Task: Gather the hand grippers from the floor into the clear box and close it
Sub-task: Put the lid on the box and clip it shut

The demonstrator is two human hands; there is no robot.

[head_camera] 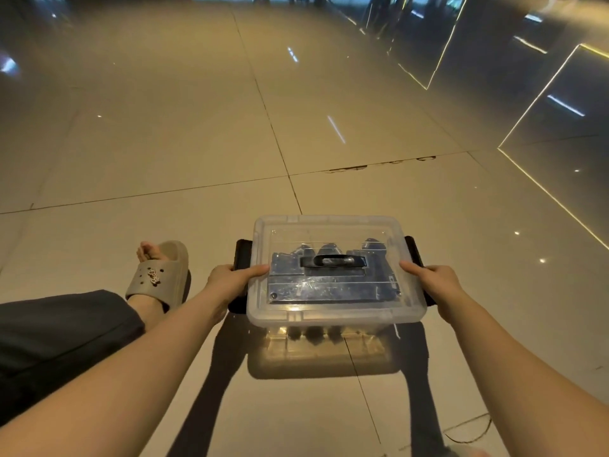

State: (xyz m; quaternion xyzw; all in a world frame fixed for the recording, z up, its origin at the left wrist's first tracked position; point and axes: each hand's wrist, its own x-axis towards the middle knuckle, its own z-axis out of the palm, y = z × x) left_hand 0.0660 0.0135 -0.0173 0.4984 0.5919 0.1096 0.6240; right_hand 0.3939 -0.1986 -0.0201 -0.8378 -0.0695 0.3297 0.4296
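**Box with lid on, a hand at each end**

Floor (pixel 164 143): big glossy beige tiles with dark grout lines and reflected streaks of light. It fills most of the view. Dark shiny wall panels (pixel 560 94) with bright edge lines run along the far right.

Trouser leg (pixel 59 331): dark cloth at lower left, stretched out over the tiles. Past it is a foot in a grey-beige slipper (pixel 164 275) with small charms on the strap and the toes showing.

Clear box (pixel 329 341): low in the centre, between the two forearms. Its lid (pixel 336 225) is on and sits flat over the rim all round. Under the box the tile shows a dark shadow and a pale reflection. Cannot tell whether the base touches the floor or is held just off it.

Left hand (pixel 230 280): grips the left end of the box. The thumb lies on top of the lid edge and the fingers curl under, out of sight, against the left clip (pixel 242 255).

Right hand (pixel 435 282): same grip on the right end, with the thumb on the lid and the fingers hidden beneath, beside the right clip (pixel 413 249). Both clips are black and stand out sideways from the box ends. Whether they are latched cannot be told.

Handle (pixel 333 261): black, lying flat at the middle of the lid.

Hand grippers (pixel 323 285): dark blue-black shapes seen through the lid, packed inside the box and filling most of it. The count is unclear through the glare.
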